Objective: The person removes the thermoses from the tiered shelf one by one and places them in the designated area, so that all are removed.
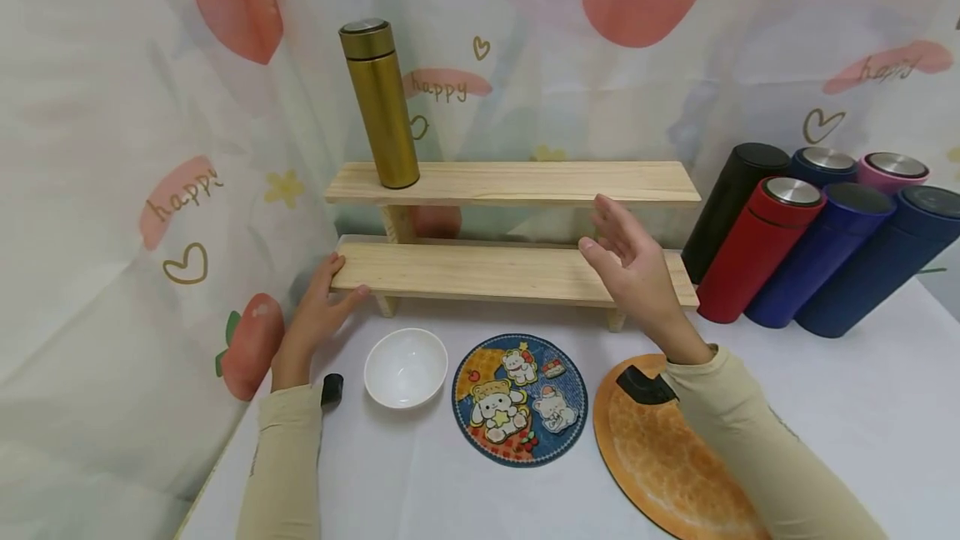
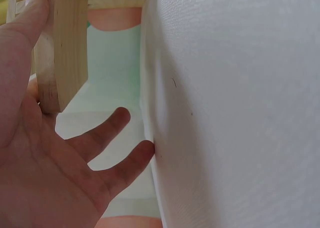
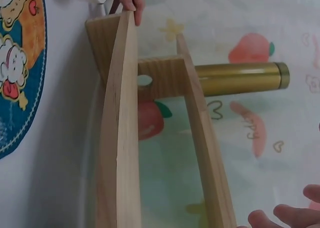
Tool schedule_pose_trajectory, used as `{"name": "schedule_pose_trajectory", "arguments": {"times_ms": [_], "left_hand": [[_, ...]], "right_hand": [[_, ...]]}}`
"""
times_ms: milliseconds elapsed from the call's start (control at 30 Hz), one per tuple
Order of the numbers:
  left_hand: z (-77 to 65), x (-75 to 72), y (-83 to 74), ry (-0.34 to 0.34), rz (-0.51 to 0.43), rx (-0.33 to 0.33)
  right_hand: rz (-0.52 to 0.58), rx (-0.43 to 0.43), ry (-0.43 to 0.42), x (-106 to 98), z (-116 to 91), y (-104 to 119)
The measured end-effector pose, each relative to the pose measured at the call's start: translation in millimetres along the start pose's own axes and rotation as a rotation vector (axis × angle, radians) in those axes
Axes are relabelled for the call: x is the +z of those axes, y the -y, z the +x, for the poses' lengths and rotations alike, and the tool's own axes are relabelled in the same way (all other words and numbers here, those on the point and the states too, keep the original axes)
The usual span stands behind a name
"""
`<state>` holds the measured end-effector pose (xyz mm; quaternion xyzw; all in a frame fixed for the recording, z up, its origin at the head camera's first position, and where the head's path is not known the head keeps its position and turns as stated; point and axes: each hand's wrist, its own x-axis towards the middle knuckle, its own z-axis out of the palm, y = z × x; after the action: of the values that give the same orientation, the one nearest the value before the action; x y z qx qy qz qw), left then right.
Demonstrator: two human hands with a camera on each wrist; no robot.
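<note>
A two-tier wooden shelf [image 1: 480, 272] stands against the back cloth. On the left of its upper board rises a gold thermos [image 1: 381, 111] with a silver top. My left hand [image 1: 318, 315] grips the left end of the lower board; in the left wrist view the thumb lies on the wood [image 2: 70, 52] and two fingers stretch away from it. Over the right part of the lower board, my right hand [image 1: 637, 273] is held with fingers apart and nothing in it. Only its fingertips [image 3: 295, 215] show in the right wrist view.
Several thermoses, among them a red one [image 1: 761, 248] and a black one [image 1: 731, 207], stand right of the shelf. In front lie a white bowl [image 1: 406, 369], a round cartoon mat [image 1: 525, 448] and an orange-brown round mat [image 1: 637, 457], partly under my right sleeve.
</note>
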<state>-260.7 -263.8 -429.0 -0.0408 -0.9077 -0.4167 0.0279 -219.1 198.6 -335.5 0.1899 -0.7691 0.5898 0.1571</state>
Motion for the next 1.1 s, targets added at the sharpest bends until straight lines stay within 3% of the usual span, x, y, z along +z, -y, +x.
{"name": "schedule_pose_trajectory", "arguments": {"times_ms": [267, 800, 1100], "left_hand": [[0.2, -0.4, -0.8, 0.010, 0.017, -0.012], [-3.4, -0.9, -1.8, -0.010, 0.009, -0.009], [-2.3, 0.2, -1.6, -0.012, 0.009, 0.009]], "right_hand": [[-0.011, -0.028, 0.023, 16.1, 13.7, -0.5], [0.091, -0.030, 0.089, 57.8, 48.1, 8.9], [0.150, 0.015, 0.096, 81.8, 67.1, 17.4]]}}
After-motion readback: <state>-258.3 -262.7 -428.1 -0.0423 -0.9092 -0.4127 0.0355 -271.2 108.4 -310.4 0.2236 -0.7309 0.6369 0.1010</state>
